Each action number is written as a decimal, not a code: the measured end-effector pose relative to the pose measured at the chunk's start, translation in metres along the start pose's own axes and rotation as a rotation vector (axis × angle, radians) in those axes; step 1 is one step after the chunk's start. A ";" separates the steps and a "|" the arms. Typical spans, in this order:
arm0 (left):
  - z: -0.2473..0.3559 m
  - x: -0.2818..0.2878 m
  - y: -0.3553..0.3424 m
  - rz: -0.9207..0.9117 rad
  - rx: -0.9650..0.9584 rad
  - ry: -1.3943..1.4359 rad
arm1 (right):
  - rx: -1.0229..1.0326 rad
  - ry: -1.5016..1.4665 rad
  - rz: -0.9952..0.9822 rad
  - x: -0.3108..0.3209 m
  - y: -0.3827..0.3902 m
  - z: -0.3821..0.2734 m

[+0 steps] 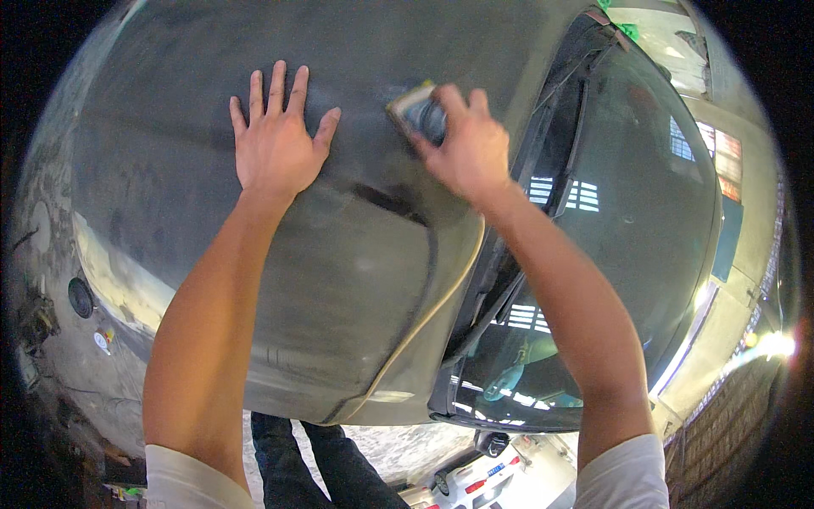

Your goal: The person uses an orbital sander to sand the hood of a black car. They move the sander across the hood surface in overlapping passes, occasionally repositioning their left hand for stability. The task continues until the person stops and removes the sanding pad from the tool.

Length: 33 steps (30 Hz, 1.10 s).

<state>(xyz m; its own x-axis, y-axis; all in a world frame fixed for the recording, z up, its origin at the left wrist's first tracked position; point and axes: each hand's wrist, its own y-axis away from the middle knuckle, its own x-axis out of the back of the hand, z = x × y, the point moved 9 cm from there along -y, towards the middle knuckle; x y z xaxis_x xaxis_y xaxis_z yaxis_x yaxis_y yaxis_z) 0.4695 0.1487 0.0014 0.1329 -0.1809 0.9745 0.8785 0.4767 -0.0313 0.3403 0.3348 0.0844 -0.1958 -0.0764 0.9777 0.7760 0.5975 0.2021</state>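
Note:
A dull dark grey car hood (339, 280) spreads out under both arms, with a small dark slot in its middle. My left hand (278, 146) lies flat on it, fingers spread, holding nothing. To its right, my right hand (471, 140) is wrapped around a sander (421, 117) with a flat, pale-edged pad against the hood; hand and tool are slightly blurred. A thin tan hose (428, 314) runs from beneath my right wrist down over the hood's near edge. My wrist hides whether it joins the sander.
The windshield (627, 212) and dark wiper cowl border the hood on the right. A round black object (80, 297) lies on the stained floor at left. Below, my legs (288, 462) stand close to the car, and a white car (475, 483) is farther off.

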 end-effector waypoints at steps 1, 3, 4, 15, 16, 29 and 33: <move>0.000 0.000 0.000 0.010 -0.001 -0.001 | -0.004 0.020 0.110 0.009 -0.004 0.003; 0.001 -0.001 -0.001 0.020 -0.002 -0.004 | -0.052 0.057 0.160 0.018 -0.030 0.018; 0.001 0.000 -0.001 0.022 0.002 -0.006 | -0.057 0.057 0.263 0.027 -0.038 0.023; -0.025 0.005 -0.006 -0.010 -0.102 -0.106 | 0.048 0.051 0.019 -0.013 0.003 -0.018; -0.028 0.006 -0.006 0.020 -0.103 -0.064 | 0.058 0.058 0.077 -0.002 -0.019 -0.019; -0.031 0.009 -0.008 0.011 -0.059 -0.049 | -0.056 0.039 0.062 0.021 -0.047 -0.046; -0.031 0.008 -0.008 0.011 -0.052 -0.031 | -0.012 0.023 0.100 0.018 -0.050 -0.047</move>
<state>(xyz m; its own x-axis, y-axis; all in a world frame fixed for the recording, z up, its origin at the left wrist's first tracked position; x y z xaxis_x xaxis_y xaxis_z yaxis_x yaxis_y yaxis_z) 0.4776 0.1169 0.0022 0.1292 -0.1488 0.9804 0.8997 0.4333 -0.0528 0.3265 0.2662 0.0951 -0.1033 -0.0353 0.9940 0.7979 0.5937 0.1040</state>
